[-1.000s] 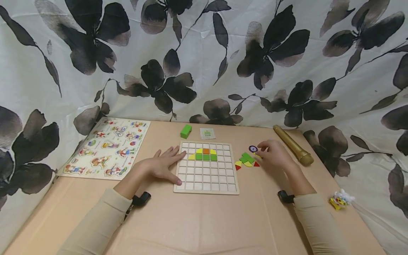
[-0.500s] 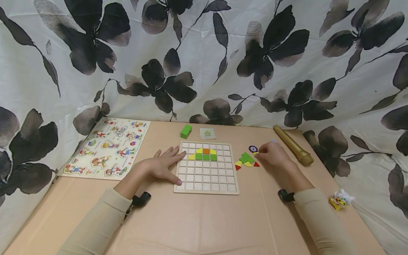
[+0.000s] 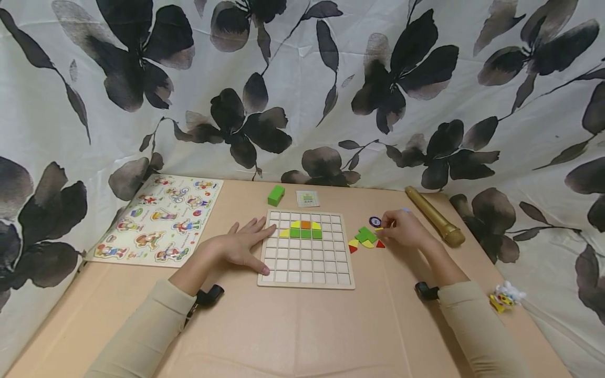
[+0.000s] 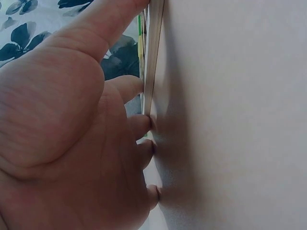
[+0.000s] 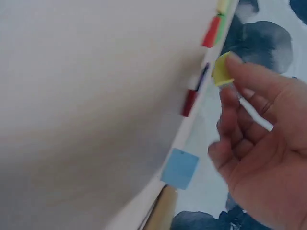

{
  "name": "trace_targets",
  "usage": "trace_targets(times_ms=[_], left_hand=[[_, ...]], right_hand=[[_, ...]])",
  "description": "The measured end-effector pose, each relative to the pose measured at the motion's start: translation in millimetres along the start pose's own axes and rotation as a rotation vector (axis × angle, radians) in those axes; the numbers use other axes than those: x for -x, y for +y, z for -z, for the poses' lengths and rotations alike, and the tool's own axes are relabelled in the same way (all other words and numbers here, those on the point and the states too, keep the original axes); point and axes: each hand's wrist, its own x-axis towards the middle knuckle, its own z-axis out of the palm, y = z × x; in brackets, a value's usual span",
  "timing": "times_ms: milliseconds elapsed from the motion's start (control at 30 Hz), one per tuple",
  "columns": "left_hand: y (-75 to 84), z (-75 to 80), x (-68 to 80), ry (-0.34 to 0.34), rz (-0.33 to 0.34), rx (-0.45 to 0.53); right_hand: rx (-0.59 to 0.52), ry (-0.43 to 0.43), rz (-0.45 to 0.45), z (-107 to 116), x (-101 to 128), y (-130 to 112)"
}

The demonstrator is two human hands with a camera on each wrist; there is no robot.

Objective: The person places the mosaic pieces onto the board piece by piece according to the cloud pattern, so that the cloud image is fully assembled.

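- Yellow piece [image 5: 221, 70]: upper right of the right wrist view, raised clear of the bench; in the head view, right of centre, the fingers make it hard to single out.
- Right hand [image 3: 403, 229]: grip drawn in, thumb and a fingertip pinching the yellow piece; remaining fingers curled; forearm enters from lower right.
- Left hand [image 3: 238, 248]: grip spread wide, holding nothing; thumb and index fingertip touch the left edge of the grid board [image 3: 304, 255], centre of frame.
- On the board's upper part: green, yellow and orange pieces [image 3: 305, 233], set in two rows.
- Between board and right hand: loose green pieces [image 3: 365, 234], a red piece [image 3: 380, 244], a round dark disc [image 3: 375, 222].
- Blue square [image 5: 180, 168]: plain in the right wrist view; in the head view mostly hidden by the right hand.
- Right wrist view slightly blurred; exact outline of the yellow piece uncertain. Both sleeves [image 3: 142, 331] cut off at the bottom edge.
- Bench [image 3: 293, 331]: pale orange covering, faint creases. Upper middle, green block [image 3: 276, 195] and small card [image 3: 308, 198]; left, figure-printed sheet [image 3: 160, 215]; right, gold-brown cylinder [image 3: 435, 215] and small toy [image 3: 506, 296].
- Behind: pale cloth [image 3: 189, 86], large dark flowers.
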Motion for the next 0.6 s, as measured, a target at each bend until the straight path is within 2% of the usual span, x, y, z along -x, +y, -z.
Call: trace_targets(times_ms=[200,367,600], left_hand=[[0.3,1.0,2.3,-0.002,0.006,0.0],[-0.3,0.7,2.2,-0.001,0.005,0.005],[0.0,0.1,1.7,0.0,0.003,0.005]], right_hand=[[-0.13,-0.011,0.067,-0.6,-7.5,-35.1],[-0.142,-0.045,0.162,-15.5,-22.2,-68.0],[-0.081,-0.102,0.194,-40.7,-38.7,-101.5]])
